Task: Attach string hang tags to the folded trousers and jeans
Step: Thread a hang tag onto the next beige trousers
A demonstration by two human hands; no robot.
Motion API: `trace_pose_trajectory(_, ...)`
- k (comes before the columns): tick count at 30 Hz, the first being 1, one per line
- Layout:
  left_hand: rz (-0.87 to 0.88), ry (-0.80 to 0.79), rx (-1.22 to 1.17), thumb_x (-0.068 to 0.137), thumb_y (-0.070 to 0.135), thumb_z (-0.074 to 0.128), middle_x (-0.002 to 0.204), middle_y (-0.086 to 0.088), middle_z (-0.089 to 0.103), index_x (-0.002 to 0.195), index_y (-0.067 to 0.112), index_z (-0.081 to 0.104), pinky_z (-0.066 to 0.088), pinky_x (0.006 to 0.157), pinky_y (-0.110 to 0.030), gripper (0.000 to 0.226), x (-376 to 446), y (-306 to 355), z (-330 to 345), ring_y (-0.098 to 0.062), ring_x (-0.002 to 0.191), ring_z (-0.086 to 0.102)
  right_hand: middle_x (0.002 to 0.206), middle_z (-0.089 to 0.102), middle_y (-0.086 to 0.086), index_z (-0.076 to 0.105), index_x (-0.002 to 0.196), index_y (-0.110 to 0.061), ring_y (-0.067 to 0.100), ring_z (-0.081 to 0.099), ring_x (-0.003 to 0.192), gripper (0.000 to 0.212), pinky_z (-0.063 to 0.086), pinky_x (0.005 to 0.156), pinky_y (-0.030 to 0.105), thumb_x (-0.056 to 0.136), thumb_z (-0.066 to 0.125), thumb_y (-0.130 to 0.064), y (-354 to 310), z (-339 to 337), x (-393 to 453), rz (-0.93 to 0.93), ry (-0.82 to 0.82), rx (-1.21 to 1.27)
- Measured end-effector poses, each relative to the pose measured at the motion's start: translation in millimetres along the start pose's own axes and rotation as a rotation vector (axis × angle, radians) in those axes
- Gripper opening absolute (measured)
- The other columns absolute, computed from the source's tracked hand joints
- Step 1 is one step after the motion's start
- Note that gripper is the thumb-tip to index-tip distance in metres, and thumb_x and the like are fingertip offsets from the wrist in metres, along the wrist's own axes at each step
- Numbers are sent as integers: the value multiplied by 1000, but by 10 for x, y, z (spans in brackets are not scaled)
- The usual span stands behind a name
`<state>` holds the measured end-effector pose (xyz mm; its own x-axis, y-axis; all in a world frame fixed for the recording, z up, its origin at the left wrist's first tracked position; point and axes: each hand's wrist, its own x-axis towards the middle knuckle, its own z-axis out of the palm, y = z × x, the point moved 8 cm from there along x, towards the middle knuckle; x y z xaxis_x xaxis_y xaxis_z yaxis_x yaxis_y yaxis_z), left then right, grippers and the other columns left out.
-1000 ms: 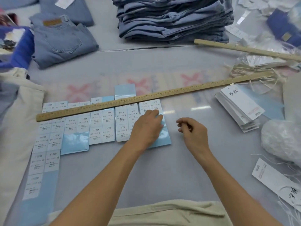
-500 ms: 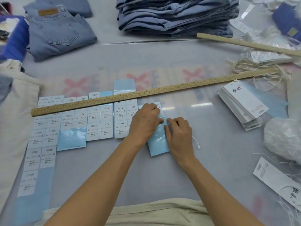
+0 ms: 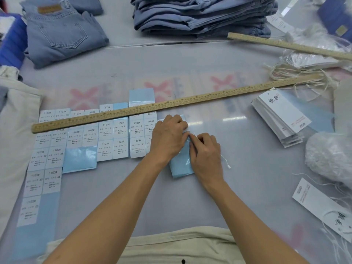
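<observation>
Both hands together on the blue sticker sheet [image 3: 181,164] below the ruler [image 3: 171,107] — left hand [image 3: 167,138] pressing, right hand [image 3: 205,151] pinching a sticker, likely peeling — tags [image 3: 282,115] and jeans [image 3: 202,14] wait, well apart.

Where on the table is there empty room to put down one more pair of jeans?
Bare table lies between the long ruler and the stack of folded jeans. More lies right of the right hand, before the hang tag pile. The left, with its sticker sheets, is crowded.
</observation>
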<state>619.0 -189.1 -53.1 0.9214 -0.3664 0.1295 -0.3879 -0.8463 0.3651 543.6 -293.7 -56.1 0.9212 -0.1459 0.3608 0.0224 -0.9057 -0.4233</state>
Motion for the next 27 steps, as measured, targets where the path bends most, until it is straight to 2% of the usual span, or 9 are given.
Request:
trace_pose_trajectory(8, -194, -151, -184, 86, 34, 74, 106, 9, 64, 89, 28, 77, 53, 85, -44, 7, 187, -143, -10, -16, 107, 59, 88, 60, 14, 73, 110, 0, 35, 57, 80, 19, 49, 68, 48, 92, 67, -1, 7, -4, -5, 8, -13, 29)
trace_pose_trajectory(11, -271, -190, -242, 82, 26, 73, 96, 10, 68, 81, 27, 77, 56, 82, -42, 4, 234, -181, -6, -15, 98, 63, 88, 60, 15, 73, 110, 0, 35, 57, 79, 20, 50, 68, 48, 91, 68, -1, 12, -14, -10, 11, -10, 23)
trace_pose_trajectory(14, -380, -179, -400, 82, 20, 72, 78, 13, 69, 71, 28, 71, 57, 78, -34, 13, 278, -252, -17, -11, 83, 66, 88, 60, 14, 72, 110, -1, 35, 56, 80, 20, 50, 69, 48, 91, 67, -1, 16, -9, -7, 15, -14, 30)
trace_pose_trajectory(18, -500, 24, -661, 87, 14, 72, 77, 11, 69, 73, 26, 69, 48, 55, -14, 19, 367, -452, -272, 8, 63, 62, 92, 61, 13, 69, 121, -5, 33, 56, 83, 29, 49, 75, 47, 92, 65, -3, 57, 5, -14, 31, -38, 92)
trace_pose_trajectory(19, -525, 49, -697, 88, 12, 72, 80, 9, 70, 75, 24, 71, 50, 58, -14, 17, 385, -516, -341, 6, 67, 64, 92, 60, 12, 70, 122, -7, 32, 56, 83, 30, 48, 75, 46, 92, 65, -3, 62, 4, -20, 27, -40, 105)
trace_pose_trajectory(22, -593, 161, -746, 89, 11, 69, 84, 7, 71, 81, 21, 72, 59, 78, -28, 13, 429, -754, -601, -10, 85, 68, 89, 58, 9, 74, 117, -12, 29, 55, 82, 28, 48, 72, 46, 92, 66, -1, 60, -5, -28, 11, -29, 126)
trace_pose_trajectory(23, -610, 256, -770, 90, 11, 68, 83, 7, 70, 83, 21, 70, 60, 81, -33, 12, 420, -838, -748, -12, 83, 68, 88, 58, 8, 75, 116, -12, 28, 55, 81, 28, 48, 72, 45, 91, 67, 0, 59, -7, -30, 9, -26, 132)
trace_pose_trajectory(25, -573, 567, -741, 93, 16, 63, 81, 10, 66, 88, 18, 64, 60, 79, -36, 6, 273, -923, -1152, -7, 78, 66, 88, 58, 8, 75, 115, -12, 28, 55, 81, 28, 48, 72, 44, 90, 67, 1, 57, -4, -23, 8, -23, 139)
trace_pose_trajectory(27, -418, 840, -559, 97, 21, 59, 78, 16, 59, 92, 18, 57, 55, 67, -25, 7, -50, -729, -1493, 2, 71, 59, 88, 58, 7, 75, 113, -11, 29, 55, 82, 26, 48, 73, 44, 90, 67, 0, 63, 11, -15, 13, -23, 141)
